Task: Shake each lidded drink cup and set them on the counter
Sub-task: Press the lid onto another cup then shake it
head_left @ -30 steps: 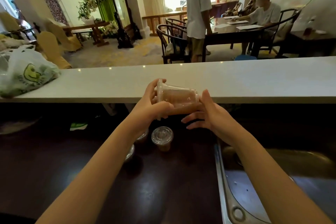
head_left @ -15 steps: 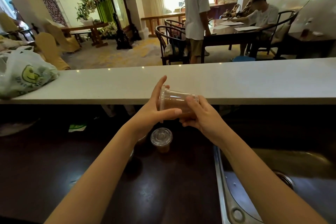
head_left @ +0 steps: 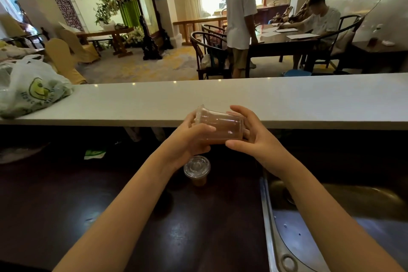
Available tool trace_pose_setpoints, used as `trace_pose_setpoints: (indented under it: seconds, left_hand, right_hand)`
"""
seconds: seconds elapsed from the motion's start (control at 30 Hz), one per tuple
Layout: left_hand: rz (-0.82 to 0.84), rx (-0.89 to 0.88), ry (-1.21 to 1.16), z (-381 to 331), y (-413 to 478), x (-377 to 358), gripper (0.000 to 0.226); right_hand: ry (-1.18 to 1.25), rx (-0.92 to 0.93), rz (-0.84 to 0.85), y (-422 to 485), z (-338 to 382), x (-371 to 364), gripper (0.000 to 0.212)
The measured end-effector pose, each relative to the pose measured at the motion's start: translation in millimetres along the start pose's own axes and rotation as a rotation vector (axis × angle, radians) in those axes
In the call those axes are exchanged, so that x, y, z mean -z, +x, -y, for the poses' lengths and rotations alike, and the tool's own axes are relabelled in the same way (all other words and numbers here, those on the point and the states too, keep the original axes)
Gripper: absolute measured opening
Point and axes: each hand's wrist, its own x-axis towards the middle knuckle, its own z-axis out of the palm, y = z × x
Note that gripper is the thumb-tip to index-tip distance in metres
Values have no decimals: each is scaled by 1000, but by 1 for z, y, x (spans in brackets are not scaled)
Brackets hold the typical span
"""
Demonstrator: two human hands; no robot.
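A clear lidded plastic cup (head_left: 220, 126) with brown drink lies on its side in the air, lid end to the left, just in front of the white counter (head_left: 287, 99). My left hand (head_left: 189, 139) grips its lid end, thumb across the front. My right hand (head_left: 254, 137) holds the base end, fingers curled behind it and thumb under it. Below my hands a second lidded cup (head_left: 197, 170) of brown drink stands upright on the dark lower worktop (head_left: 110, 216). Other cups seen earlier are hidden behind my left forearm.
A filled white plastic bag (head_left: 31, 90) lies on the counter's left end. A steel sink (head_left: 331, 227) is set into the worktop at the right. Beyond the counter, a person stands and another sits at a dark table (head_left: 284, 42) with chairs.
My right hand went from open beside the cup's base to holding it with curled fingers. The sideways cup shifted slightly between my hands.
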Motion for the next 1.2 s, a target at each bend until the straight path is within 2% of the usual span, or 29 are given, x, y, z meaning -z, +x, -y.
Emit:
trace_pose_setpoints:
  seconds: [0.1,0.13,0.23,0.33,0.47,0.6,0.67,0.73,0.83,0.9,1.03,1.2]
  left_hand:
    - [-63,-77,62,6,0,-1,90]
    - [-67,-111,97,7,-1,-2,92]
    - [-63,-236,246,6,-3,-7,90]
    - [-21,-318,305,5,-3,-9,92]
    - [59,-220,268,3,-2,-3,105]
    - [101,-21,-29,-3,2,3,101]
    - [91,27,-50,-6,3,2,91]
    - [73,19,-17,-5,3,1,79]
    - [32,-20,15,-1,1,3,73]
    - [15,-48,11,2,-1,4,73]
    - [23,-93,48,7,-4,6,75]
    - [42,-137,75,9,-3,6,80]
  right_hand:
    - [155,-147,-66,4,0,1,45]
    - [196,-195,-77,5,0,1,44]
    - [223,-263,-51,8,2,-4,60]
    - [241,-245,-107,11,5,-8,53]
    - [181,-158,-188,9,2,-10,35]
    - [59,-58,-145,5,1,-9,45]
    - [18,-8,-130,4,3,-10,49]
    - [10,30,-109,4,4,-11,53]
    - [5,-8,-81,4,4,-10,53]
    - [70,-86,-99,4,5,-9,46]
    - [126,-230,-83,7,9,-9,51]
    - [125,-233,-79,7,11,-18,38]
